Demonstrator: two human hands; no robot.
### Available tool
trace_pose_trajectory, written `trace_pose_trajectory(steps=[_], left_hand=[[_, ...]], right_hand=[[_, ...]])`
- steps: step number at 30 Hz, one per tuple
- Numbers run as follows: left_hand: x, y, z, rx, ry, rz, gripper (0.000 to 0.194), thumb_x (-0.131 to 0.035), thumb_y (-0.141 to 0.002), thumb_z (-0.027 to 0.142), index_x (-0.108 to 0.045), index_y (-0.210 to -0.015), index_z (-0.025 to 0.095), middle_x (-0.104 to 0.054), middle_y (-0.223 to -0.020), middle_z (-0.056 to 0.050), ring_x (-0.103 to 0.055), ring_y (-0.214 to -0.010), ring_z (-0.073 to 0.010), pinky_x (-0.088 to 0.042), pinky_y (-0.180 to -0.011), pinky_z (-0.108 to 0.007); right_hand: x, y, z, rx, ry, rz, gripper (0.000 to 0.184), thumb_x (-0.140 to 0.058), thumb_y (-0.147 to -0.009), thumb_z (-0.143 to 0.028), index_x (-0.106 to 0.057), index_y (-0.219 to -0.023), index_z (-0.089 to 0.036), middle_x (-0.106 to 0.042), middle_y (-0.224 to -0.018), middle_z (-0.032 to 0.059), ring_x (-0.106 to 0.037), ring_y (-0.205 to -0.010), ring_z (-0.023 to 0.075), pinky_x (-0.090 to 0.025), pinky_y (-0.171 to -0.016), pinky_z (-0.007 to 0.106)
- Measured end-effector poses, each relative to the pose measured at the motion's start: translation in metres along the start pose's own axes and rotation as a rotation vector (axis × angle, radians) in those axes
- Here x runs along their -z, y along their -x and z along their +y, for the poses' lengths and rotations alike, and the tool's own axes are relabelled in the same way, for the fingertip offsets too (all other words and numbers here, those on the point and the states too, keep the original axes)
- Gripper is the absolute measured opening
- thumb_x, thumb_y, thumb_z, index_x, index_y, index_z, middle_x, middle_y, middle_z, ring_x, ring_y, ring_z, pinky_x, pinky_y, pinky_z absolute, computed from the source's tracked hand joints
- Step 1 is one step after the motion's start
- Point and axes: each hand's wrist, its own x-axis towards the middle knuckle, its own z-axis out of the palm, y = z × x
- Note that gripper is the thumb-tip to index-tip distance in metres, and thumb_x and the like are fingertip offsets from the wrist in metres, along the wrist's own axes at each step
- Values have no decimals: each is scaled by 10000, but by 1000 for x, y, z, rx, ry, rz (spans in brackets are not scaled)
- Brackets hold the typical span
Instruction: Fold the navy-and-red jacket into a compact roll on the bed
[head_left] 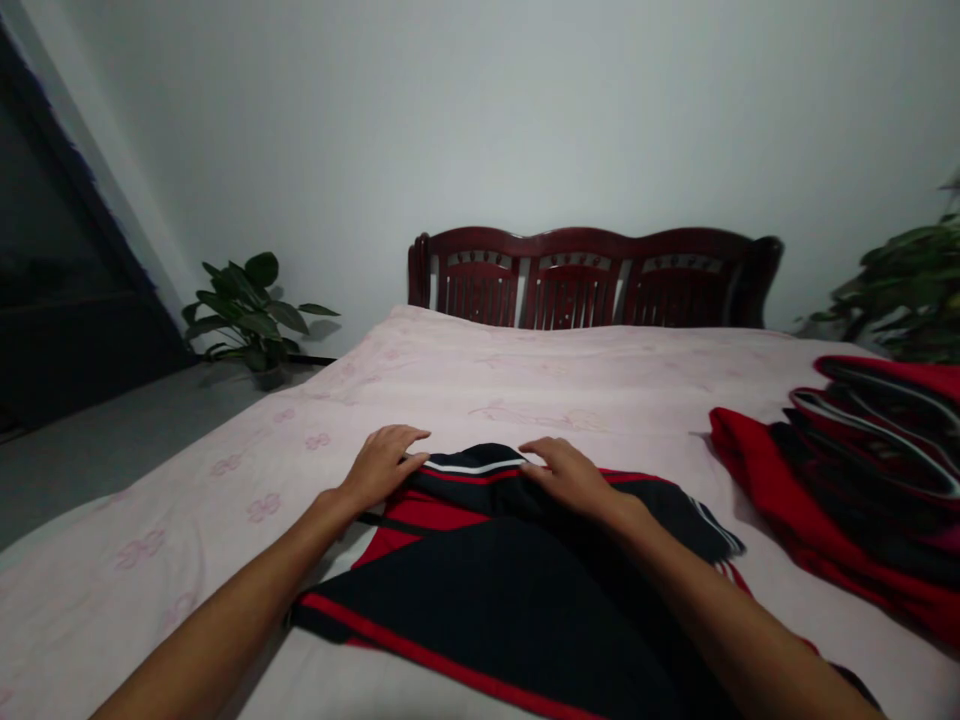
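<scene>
Left hand (pixel 382 468) and right hand (pixel 570 478) at black-and-red garment (pixel 480 590), mid-bed on pink floral sheet (pixel 187 520). Fingers (pixel 544 455) spread, flat at striped collar edge (pixel 472 465), no pinch; flat even pressure suits cloth. Left-hand contact maybe only light, hard to tell. Garment's near end cut off by frame; folded red-black pile (pixel 847 470) at right.

A black-and-red garment (pixel 480 600) lies spread flat on a pink floral bedsheet (pixel 187 520), its lower part running out of view. Mostly dark fabric, possibly navy, with red panels and a red band along the diagonal lower edge. Top part is folded over into a raised hump, edged with a white-and-red striped trim. A striped edge sticks out at the right side. Fabric looks soft, slightly rumpled near the fold.
</scene>
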Motion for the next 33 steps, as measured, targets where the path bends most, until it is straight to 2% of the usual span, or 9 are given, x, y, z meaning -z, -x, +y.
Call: trace_pose_trajectory(steps=[2, 6, 11, 14, 18, 23, 26, 29, 33], left_hand=[[-1, -12, -4, 6, 26, -132, 329, -596, -854, 422, -707, -1109, 247, -714, -1151, -72, -600, -1135, -279, -403, -1025, -402], [-1, -15, -15, -17, 111, -282, 268, -525, -875, 429, -713, -848, 239, -721, -863, 1, -646, -819, -182, -465, -765, -261], [7, -7, -24, 43, 156, -276, 372, -385, -915, 473, -609, -772, 213, -623, -737, 21, -561, -703, -157, -428, -648, -244], [10, -12, -27, 72, 151, -260, 368, -339, -920, 463, -583, -799, 215, -623, -775, 16, -562, -734, -161, -445, -684, -248], [6, -18, -36, 110, 84, -284, 357, -367, -910, 462, -594, -766, 227, -663, -810, 3, -600, -771, -172, -462, -744, -257], [-11, -15, -42, 218, -122, -254, 252, -520, -855, 384, -615, -693, 216, -673, -740, -54, -633, -769, -234, -475, -757, -333], [-20, -15, -24, 227, -217, -146, 229, -453, -898, 279, -670, -893, 206, -697, -928, -108, -648, -933, -272, -473, -868, -405], [-34, -17, 9, 108, -205, -80, 353, -354, -970, 297, -640, -1160, 216, -661, -1207, -116, -600, -1145, -250, -423, -1027, -401], [-66, -13, 43, -31, -116, -118, 476, -301, -1013, 410, -508, -1397, 218, -550, -1452, -99, -471, -1363, -245, -326, -1156, -450]], right_hand=[[-14, -12, -9, 46, 54, -51, 384, -574, -892, -388, -648, -1214, -192, -659, -1238, 130, -571, -1138, 265, -416, -965, 377], [-27, -23, -9, 25, 6, -122, 196, -585, -865, -347, -704, -908, -198, -686, -892, 70, -599, -846, 199, -421, -728, 285], [-26, -29, 8, -59, -300, -168, 403, -426, -917, -470, -617, -723, -173, -531, -615, -14, -463, -570, 116, -338, -534, 235], [-29, -33, 17, -101, -299, -183, 454, -401, -918, -523, -573, -681, -176, -482, -569, -29, -417, -520, 104, -319, -499, 231], [-35, -32, 26, -152, -196, -132, 406, -508, -891, -528, -619, -711, -181, -579, -643, -7, -494, -581, 119, -337, -545, 238], [-44, -16, 32, -203, 4, -18, 240, -603, -878, -417, -701, -879, -197, -695, -890, 69, -602, -840, 195, -399, -715, 286], [-45, -9, 27, -180, 60, 38, 270, -565, -915, -410, -710, -992, -195, -697, -1023, 96, -595, -990, 219, -417, -845, 320], [-39, -5, 22, -134, 73, 96, 341, -507, -954, -391, -650, -1201, -203, -658, -1212, 90, -559, -1126, 208, -397, -966, 323], [-15, 9, 37, -193, 131, 184, 376, -469, -963, -332, -605, -1287, -198, -621, -1324, 83, -524, -1232, 220, -373, -1053, 348]])
